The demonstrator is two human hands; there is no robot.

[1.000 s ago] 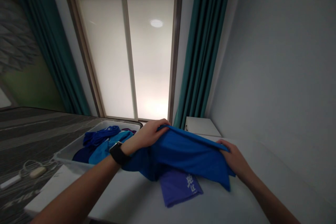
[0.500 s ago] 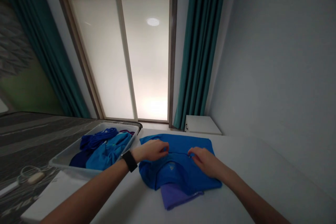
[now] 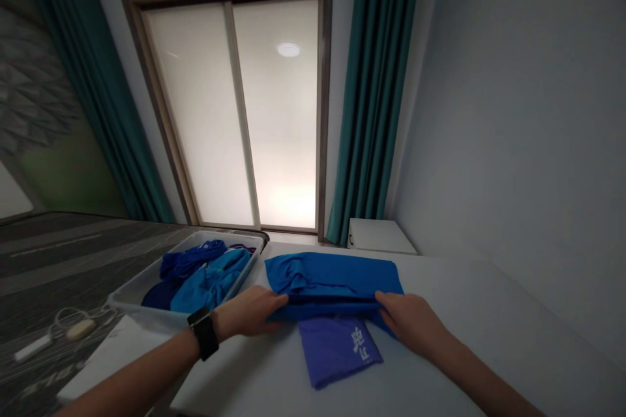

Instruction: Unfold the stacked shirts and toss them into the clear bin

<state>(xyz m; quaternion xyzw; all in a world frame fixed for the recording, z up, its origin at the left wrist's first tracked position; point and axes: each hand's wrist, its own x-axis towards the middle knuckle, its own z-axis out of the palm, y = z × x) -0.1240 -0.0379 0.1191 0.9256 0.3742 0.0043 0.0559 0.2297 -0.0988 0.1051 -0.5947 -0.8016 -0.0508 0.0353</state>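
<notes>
A bright blue garment [image 3: 332, 283] lies folded on the white table [image 3: 464, 339]. My left hand [image 3: 249, 311], with a dark watch on its wrist, grips the near left edge of the folded cloth. My right hand [image 3: 408, 319] grips its near right edge. Both hands have fingers closed on the fabric fold. Under the blue garment lies a folded purple garment [image 3: 337, 348] with white characters, its near end showing between my hands.
A clear plastic bin [image 3: 132, 300] with several blue clothes [image 3: 205, 273] stands at the table's left. A small white cabinet [image 3: 379, 236] sits behind, by teal curtains [image 3: 372, 98] and a frosted sliding door. A white cable and adapter [image 3: 73, 329] lie on the floor at left.
The blue garment was held up, then laid flat over the purple one; now its near part has been folded back and my hands have drawn to its near edge.
</notes>
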